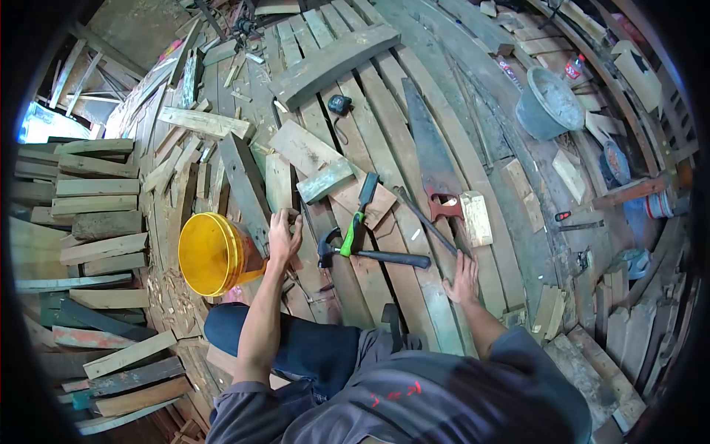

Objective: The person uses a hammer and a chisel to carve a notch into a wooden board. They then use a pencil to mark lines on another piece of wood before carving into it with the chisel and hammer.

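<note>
My left hand (285, 238) is raised beside the yellow bucket (211, 255), its fingers curled together; anything inside them is hidden. My right hand (464, 277) rests with fingers stretched out on the planks, at the near end of a long dark metal bar (429, 222). Between the hands, a claw hammer (388, 257) lies under a tool with a bright green and black handle (359, 218). Beyond the bar lies a handsaw (429, 137) with a reddish handle, beside a short wood block (475, 218). A small wood piece (325, 181) sits on a flat board (307, 152).
A black tape measure (339, 104) lies near a thick beam (336, 65) across the planks. Stacked wood pieces (96, 203) line the left side. At the right are a grey basin (543, 107), a bottle (575, 66), a red-handled screwdriver (563, 216) and scrap wood (547, 311).
</note>
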A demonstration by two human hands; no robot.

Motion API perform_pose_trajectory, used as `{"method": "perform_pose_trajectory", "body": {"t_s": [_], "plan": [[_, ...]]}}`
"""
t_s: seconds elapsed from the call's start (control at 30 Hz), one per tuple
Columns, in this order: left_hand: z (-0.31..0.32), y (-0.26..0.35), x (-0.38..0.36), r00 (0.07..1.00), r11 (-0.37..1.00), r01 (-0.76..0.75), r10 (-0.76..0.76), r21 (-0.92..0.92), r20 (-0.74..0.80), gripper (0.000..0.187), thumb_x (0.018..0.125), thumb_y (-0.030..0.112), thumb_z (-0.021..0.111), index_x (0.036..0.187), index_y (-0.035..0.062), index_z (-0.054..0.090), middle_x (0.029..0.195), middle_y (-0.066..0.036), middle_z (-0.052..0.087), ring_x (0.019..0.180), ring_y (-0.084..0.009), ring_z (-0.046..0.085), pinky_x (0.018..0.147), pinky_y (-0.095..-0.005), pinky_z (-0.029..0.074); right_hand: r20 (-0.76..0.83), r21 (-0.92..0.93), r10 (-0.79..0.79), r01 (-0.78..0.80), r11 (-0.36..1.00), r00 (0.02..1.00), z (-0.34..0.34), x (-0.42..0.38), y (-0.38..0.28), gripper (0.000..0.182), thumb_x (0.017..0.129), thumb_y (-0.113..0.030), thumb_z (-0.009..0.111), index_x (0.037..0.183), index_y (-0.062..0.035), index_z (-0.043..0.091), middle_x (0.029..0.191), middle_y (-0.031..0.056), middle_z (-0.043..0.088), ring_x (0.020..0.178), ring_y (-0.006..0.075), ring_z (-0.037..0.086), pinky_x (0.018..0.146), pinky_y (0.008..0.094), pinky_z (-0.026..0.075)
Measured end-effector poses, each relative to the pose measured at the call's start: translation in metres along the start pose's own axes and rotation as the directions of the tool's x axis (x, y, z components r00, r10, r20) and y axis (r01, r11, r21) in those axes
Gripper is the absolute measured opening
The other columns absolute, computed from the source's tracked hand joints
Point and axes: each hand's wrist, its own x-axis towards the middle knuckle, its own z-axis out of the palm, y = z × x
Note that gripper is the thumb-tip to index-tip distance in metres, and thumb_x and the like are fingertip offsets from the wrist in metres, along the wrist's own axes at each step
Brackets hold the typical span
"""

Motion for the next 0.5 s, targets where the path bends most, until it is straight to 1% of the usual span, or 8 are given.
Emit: {"method": "perform_pose_trajectory", "body": {"t_s": [0.17, 0.2, 0.3, 0.33, 0.37, 0.43, 0.47, 0.5], "plan": [[0.028, 0.004, -0.019, 0.997, 0.997, 0.074, -0.074, -0.013, 0.035, 0.020, 0.093, 0.020, 0.062, 0.099, 0.0015, 0.059, 0.096, -0.016, 0.062, 0.093, -0.0353, 0.056, 0.085, -0.0438, 0.046, 0.046, 0.071, 0.035, -0.038, 0.997, 0.998, 0.001, 0.004, 0.002, 0.107, 0.072, -0.029, 0.074, 0.154, -0.0008, 0.012, 0.141, 0.0250, 0.035, 0.137, 0.0466, 0.025, 0.121, 0.0549, 0.012], [0.031, 0.007, -0.022, 0.996, 0.997, 0.077, -0.077, -0.005, 0.056, 0.023, 0.093, 0.023, 0.063, 0.099, 0.0018, 0.059, 0.097, -0.015, 0.062, 0.096, -0.0358, 0.055, 0.086, -0.0447, 0.045, 0.031, 0.060, 0.037, -0.039, 0.997, 0.999, -0.001, 0.004, 0.001, 0.106, 0.072, -0.029, 0.074, 0.154, -0.0008, 0.013, 0.141, 0.0247, 0.035, 0.137, 0.0461, 0.026, 0.120, 0.0552, 0.013], [0.041, 0.021, -0.024, 0.988, 1.000, 0.026, -0.026, 0.007, 0.150, 0.029, 0.092, 0.029, 0.063, 0.105, 0.0038, 0.058, 0.103, -0.016, 0.061, 0.098, -0.0368, 0.054, 0.087, -0.0455, 0.045, 0.038, 0.067, 0.039, -0.042, 0.997, 0.999, -0.002, 0.004, 0.000, 0.105, 0.072, -0.028, 0.074, 0.153, -0.0007, 0.015, 0.141, 0.0247, 0.035, 0.136, 0.0464, 0.027, 0.120, 0.0556, 0.014], [0.044, 0.027, -0.026, 0.974, 0.998, 0.069, -0.069, 0.009, 0.217, 0.035, 0.091, 0.033, 0.064, 0.109, 0.0040, 0.057, 0.104, -0.017, 0.061, 0.100, -0.0380, 0.053, 0.088, -0.0478, 0.044, 0.048, 0.087, 0.045, -0.049, 0.995, 0.998, -0.001, 0.004, 0.002, 0.104, 0.072, -0.027, 0.074, 0.153, -0.0007, 0.015, 0.141, 0.0249, 0.035, 0.137, 0.0477, 0.026, 0.119, 0.0561, 0.016], [0.051, 0.025, -0.028, 0.968, 0.998, 0.005, -0.021, 0.063, 0.252, 0.041, 0.090, 0.036, 0.065, 0.112, 0.0039, 0.057, 0.105, -0.019, 0.060, 0.102, -0.0394, 0.053, 0.089, -0.0510, 0.043, 0.030, 0.079, 0.051, -0.053, 0.995, 0.998, 0.000, 0.005, 0.003, 0.103, 0.072, -0.027, 0.074, 0.153, -0.0009, 0.015, 0.141, 0.0251, 0.035, 0.137, 0.0483, 0.025, 0.119, 0.0562, 0.017], [0.046, 0.045, -0.032, 0.923, 0.990, -0.039, -0.017, 0.138, 0.384, 0.046, 0.088, 0.039, 0.066, 0.115, 0.0028, 0.056, 0.107, -0.020, 0.060, 0.103, -0.0407, 0.053, 0.090, -0.0523, 0.042, 0.004, 0.058, 0.047, -0.047, 0.997, 0.999, 0.001, 0.002, 0.002, 0.103, 0.073, -0.026, 0.073, 0.154, -0.0012, 0.015, 0.141, 0.0255, 0.035, 0.138, 0.0496, 0.024, 0.119, 0.0564, 0.017], [0.043, 0.051, -0.033, 0.914, 0.988, -0.035, -0.029, 0.149, 0.405, 0.047, 0.087, 0.039, 0.067, 0.115, 0.0028, 0.056, 0.107, -0.020, 0.060, 0.104, -0.0404, 0.053, 0.091, -0.0508, 0.042, -0.008, 0.007, 0.042, -0.042, 0.999, 0.999, 0.000, 0.002, 0.000, 0.103, 0.074, -0.031, 0.073, 0.154, -0.0001, 0.015, 0.135, 0.0255, 0.039, 0.132, 0.0455, 0.033, 0.120, 0.0556, 0.016], [0.039, 0.053, -0.038, 0.902, 0.985, -0.028, -0.047, 0.168, 0.428, 0.048, 0.087, 0.039, 0.068, 0.116, 0.0028, 0.056, 0.108, -0.020, 0.060, 0.104, -0.0400, 0.053, 0.091, -0.0493, 0.042, -0.006, 0.031, 0.039, -0.039, 0.999, 0.999, 0.002, -0.001, -0.001, 0.103, 0.074, -0.030, 0.073, 0.154, -0.0005, 0.015, 0.136, 0.0256, 0.039, 0.133, 0.0462, 0.031, 0.120, 0.0557, 0.016]]}}
